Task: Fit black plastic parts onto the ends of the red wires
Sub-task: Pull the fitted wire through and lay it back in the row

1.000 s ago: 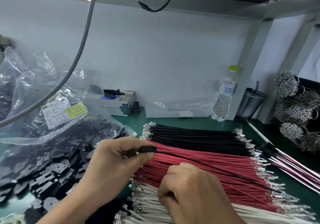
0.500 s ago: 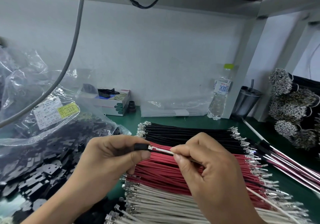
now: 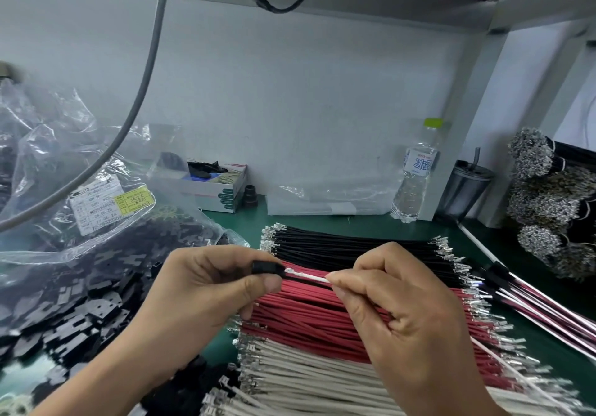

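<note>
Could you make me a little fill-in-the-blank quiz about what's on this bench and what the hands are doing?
1. The left hand pinches a small ____ plastic part.
2. The right hand pinches a wire whose colour is ____.
3. On the mat, the red wires lie between the white wires and the ____ wires.
4. The water bottle has a ____ cap.

Missing words: black; white; black; green

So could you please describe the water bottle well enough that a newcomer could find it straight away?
Start at the green bench and follow the white back wall to the right. The water bottle stands upright at the foot of the grey post, left of a dark lidded cup. It alone is clear plastic, with a lime-green cap and blue-printed label.
</note>
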